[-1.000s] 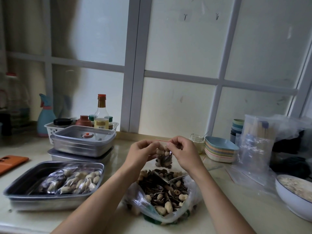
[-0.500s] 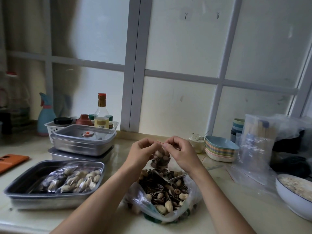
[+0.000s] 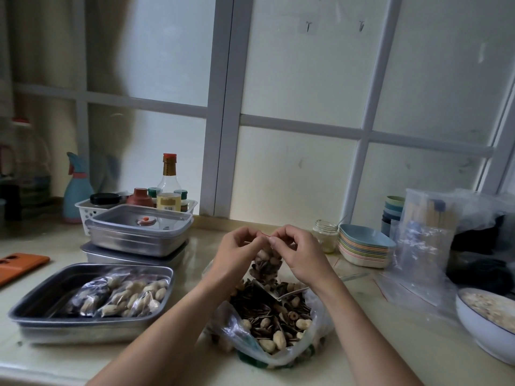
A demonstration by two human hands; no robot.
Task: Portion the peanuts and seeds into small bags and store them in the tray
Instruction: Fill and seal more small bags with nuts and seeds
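Observation:
A small clear bag (image 3: pixel 266 266) filled with peanuts and seeds hangs above the big open bag of peanuts and sunflower seeds (image 3: pixel 274 323). My left hand (image 3: pixel 239 253) and my right hand (image 3: pixel 296 253) both pinch its red-lined top edge, fingertips almost touching. At the left a steel tray (image 3: pixel 44 298) holds filled small bags (image 3: pixel 122 295) lying flat.
Stacked lidded steel containers (image 3: pixel 139 235) and a basket of bottles (image 3: pixel 167 188) stand behind the tray. An orange phone (image 3: pixel 19 264) lies far left. Right: a jar (image 3: pixel 324 235), stacked coloured dishes (image 3: pixel 365 246), loose empty plastic bags (image 3: pixel 423 246), a white bowl (image 3: pixel 479 327).
My hands have moved closer together along the small bag's top edge. The bag now hangs narrower below my fingers.

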